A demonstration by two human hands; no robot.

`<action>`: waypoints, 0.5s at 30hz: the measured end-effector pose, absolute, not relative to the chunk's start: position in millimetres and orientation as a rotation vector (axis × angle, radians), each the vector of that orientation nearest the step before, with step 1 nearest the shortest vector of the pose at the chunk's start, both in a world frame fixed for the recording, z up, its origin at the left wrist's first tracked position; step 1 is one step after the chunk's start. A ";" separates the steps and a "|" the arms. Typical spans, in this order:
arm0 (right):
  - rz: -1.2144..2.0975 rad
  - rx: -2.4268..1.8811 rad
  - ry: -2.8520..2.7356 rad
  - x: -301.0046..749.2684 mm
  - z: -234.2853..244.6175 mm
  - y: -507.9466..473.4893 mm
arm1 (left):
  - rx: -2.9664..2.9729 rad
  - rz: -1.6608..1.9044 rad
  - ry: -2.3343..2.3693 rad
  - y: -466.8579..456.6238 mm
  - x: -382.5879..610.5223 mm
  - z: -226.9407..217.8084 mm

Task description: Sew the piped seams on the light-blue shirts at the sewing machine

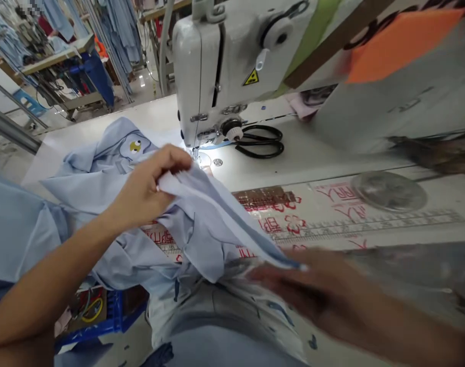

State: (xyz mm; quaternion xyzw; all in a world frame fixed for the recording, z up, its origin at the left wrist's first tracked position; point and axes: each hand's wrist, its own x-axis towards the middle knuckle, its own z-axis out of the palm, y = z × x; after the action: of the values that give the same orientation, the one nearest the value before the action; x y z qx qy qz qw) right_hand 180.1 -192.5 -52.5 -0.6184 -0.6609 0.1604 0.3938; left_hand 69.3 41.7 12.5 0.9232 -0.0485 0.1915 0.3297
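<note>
My left hand (150, 186) is closed on a piece of light-blue fabric (194, 229), thumb and fingers pinching it just left of the sewing machine's (197, 76) needle area. From there a folded, darker-blue edge stretches tight down to the right. It ends at my right hand (304, 285), which is blurred by motion and closed on that end. Something dark shows under the right fingers, too smeared to name. The rest of the fabric lies bunched on the table at the left, with a yellow-and-white eye-like patch (135, 147) on it, and hangs over the front edge.
Black-handled scissors (261, 141) lie behind the needle. A printed ruler strip (370, 221) and a round, clear disc (388, 191) are on the table (293, 165) at right. Orange material (404, 46) hangs from the machine. A blue crate (117, 311) stands below.
</note>
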 end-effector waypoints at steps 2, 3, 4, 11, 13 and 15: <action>0.606 -1.526 -1.684 140.1 -81.9 -201.7 | 2.388 0.627 -0.050 44.2 68.9 17.2; 0.612 -1.548 -1.644 122.9 -98.1 -200.2 | 2.428 0.647 -0.030 43.6 68.1 18.0; 0.637 -1.638 -1.598 108.0 -113.8 -195.2 | 2.482 0.667 -0.016 42.6 66.6 18.3; 0.670 -1.755 -1.485 57.6 -139.9 -148.1 | 2.719 0.469 -0.132 36.3 43.4 16.6; 0.713 -1.604 -1.570 64.1 -117.5 -160.6 | 2.851 0.032 -0.255 30.8 40.4 5.5; 0.782 -1.420 -1.626 83.0 -92.0 -186.5 | 2.991 -0.271 -0.311 30.7 42.9 -10.6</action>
State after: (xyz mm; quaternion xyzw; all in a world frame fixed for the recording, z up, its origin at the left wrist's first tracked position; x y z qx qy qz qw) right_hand 83.0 -186.5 -92.0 -0.5641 -0.6457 0.3107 0.4102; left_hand 42.9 30.7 -10.6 0.9888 -0.1029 -0.0897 0.0611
